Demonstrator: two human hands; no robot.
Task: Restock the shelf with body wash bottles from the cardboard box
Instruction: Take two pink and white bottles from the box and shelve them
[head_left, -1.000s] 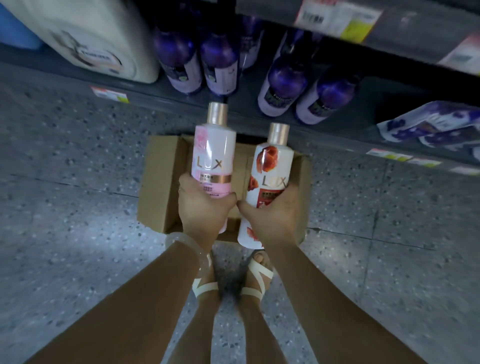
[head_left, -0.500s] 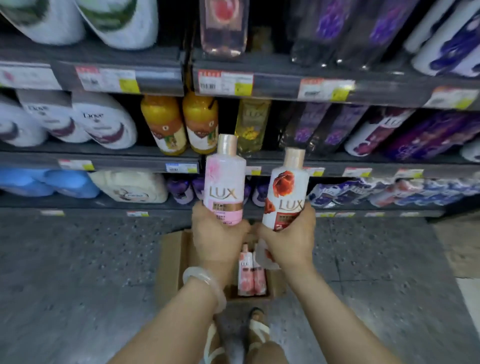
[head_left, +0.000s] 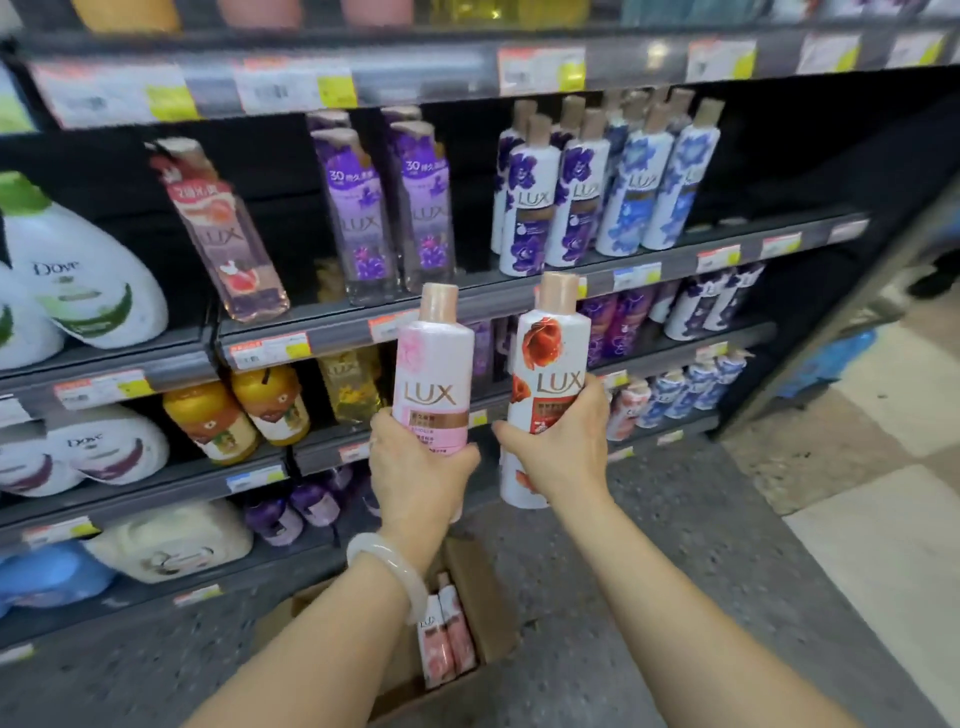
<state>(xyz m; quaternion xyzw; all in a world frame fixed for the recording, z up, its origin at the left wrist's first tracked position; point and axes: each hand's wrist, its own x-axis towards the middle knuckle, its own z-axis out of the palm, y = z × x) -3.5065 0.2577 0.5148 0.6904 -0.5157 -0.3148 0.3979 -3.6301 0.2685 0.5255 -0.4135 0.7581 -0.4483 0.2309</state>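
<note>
My left hand (head_left: 415, 467) grips a pink LUX body wash bottle (head_left: 434, 374) upright by its lower half. My right hand (head_left: 561, 447) grips a white LUX bottle with a red flower (head_left: 550, 369) beside it, also upright. Both bottles are held in front of the dark shelf unit (head_left: 519, 291), about level with its middle shelf edge. Below my arms the open cardboard box (head_left: 488, 613) stands on the floor with two pink bottles (head_left: 447, 639) lying inside.
The shelves carry purple and blue LUX bottles (head_left: 597, 192), a leaning pink bottle (head_left: 228, 239), white Dove bottles (head_left: 78, 280) at the left and orange bottles (head_left: 239, 410) lower down. A dark gap lies to the right of the blue bottles. Speckled grey floor (head_left: 701, 545) spreads on the right.
Both hands have lifted the two bottles from over the box up to shelf height. My view has tilted up from the floor to the shelves.
</note>
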